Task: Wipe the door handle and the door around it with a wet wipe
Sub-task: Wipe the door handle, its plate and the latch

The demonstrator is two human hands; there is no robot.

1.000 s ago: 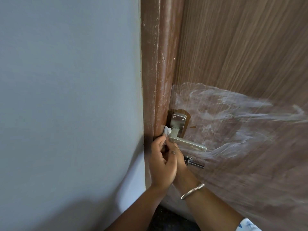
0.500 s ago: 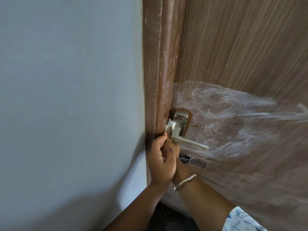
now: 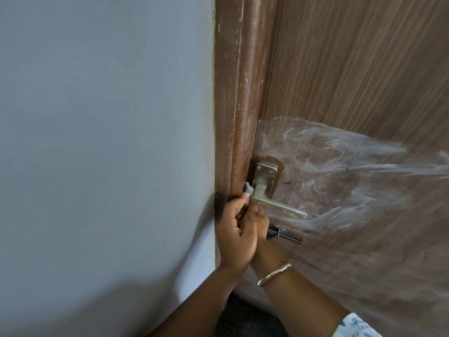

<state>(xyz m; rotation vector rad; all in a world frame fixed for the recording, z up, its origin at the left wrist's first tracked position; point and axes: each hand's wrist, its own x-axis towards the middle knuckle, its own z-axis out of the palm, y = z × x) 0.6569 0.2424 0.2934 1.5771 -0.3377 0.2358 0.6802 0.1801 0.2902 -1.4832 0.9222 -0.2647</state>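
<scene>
A silver lever door handle (image 3: 279, 206) on a silver plate is fixed to the brown wooden door (image 3: 352, 69), close to the door frame (image 3: 238, 93). A small crumpled white wet wipe (image 3: 249, 190) sits in the gap between the plate and the frame. My left hand (image 3: 234, 237) pinches the wipe at its fingertips. My right hand (image 3: 261, 222), with a metal bangle on the wrist, is mostly hidden behind the left one, its fingers just under the lever's base. White smears (image 3: 340, 166) cover the door to the right of the handle.
A dark key (image 3: 284, 235) sticks out of the lock just below the lever, right beside my right hand. A plain grey wall (image 3: 109, 142) fills the left side. Dark floor (image 3: 243, 319) shows between my forearms.
The wipe went slightly up beside the handle plate, then came back down. Both hands stay pressed together at the lever's base.
</scene>
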